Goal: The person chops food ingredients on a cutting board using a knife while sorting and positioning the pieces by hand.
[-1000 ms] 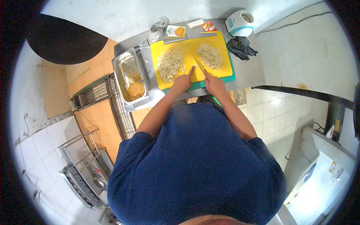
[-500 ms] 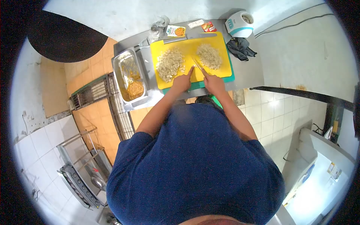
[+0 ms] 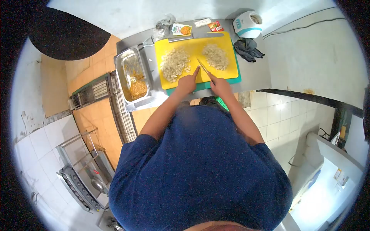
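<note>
On the yellow cutting board lie two piles of chopped pale food, a coarser left pile and a finer right pile. My right hand is closed round the handle of a knife, whose blade points up and left between the piles. Near the board's lower edge, my left hand reaches its index finger toward the knife; a small pale bit is at the fingertip, and I cannot make out whether it is gripped. A larger knife lies along the board's top edge.
A metal tray with orange-brown food stands left of the board. Behind are a yellow-white packet, a red packet and a plastic bag. A white-teal appliance and black bag are at the right.
The knife in my right hand has shifted slightly and its blade angle has changed a little. My left hand has stayed nearly in place. The camera view has moved slightly.
</note>
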`<action>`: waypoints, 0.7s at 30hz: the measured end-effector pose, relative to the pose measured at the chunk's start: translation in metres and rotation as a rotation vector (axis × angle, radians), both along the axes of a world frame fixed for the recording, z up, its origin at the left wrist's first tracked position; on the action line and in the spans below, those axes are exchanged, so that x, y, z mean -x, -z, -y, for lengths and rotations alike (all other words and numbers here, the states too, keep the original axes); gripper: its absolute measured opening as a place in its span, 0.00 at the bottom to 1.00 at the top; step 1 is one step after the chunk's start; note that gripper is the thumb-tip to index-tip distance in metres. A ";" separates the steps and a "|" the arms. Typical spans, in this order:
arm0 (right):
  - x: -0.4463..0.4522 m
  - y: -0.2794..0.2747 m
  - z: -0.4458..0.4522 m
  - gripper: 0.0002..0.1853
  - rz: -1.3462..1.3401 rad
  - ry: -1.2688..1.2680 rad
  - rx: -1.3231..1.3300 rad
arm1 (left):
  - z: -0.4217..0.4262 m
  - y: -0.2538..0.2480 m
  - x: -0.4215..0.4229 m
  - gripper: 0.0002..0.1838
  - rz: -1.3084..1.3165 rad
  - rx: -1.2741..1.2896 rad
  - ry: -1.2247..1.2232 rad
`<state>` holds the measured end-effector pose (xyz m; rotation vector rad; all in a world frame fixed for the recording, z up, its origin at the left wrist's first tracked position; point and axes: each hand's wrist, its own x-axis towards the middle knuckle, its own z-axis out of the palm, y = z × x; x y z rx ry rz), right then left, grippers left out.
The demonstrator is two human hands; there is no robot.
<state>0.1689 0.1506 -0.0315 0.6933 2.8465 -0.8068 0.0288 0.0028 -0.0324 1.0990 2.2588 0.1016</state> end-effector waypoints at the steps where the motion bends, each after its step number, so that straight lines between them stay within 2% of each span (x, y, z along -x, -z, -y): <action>1: -0.003 0.004 0.002 0.27 0.009 0.012 -0.003 | 0.000 -0.003 -0.002 0.52 -0.003 0.009 -0.001; 10: 0.016 -0.014 -0.002 0.27 0.052 0.018 -0.049 | -0.003 0.005 0.001 0.53 0.001 -0.002 0.013; 13: -0.003 -0.004 0.000 0.28 0.028 -0.001 0.017 | -0.002 0.013 0.001 0.54 0.016 -0.024 0.001; 17: -0.004 0.008 0.005 0.27 -0.017 0.024 -0.023 | 0.000 0.016 0.001 0.54 0.009 -0.069 0.015; 21: 0.020 -0.009 -0.007 0.27 0.016 -0.008 -0.062 | -0.003 0.014 0.001 0.54 0.016 -0.033 0.012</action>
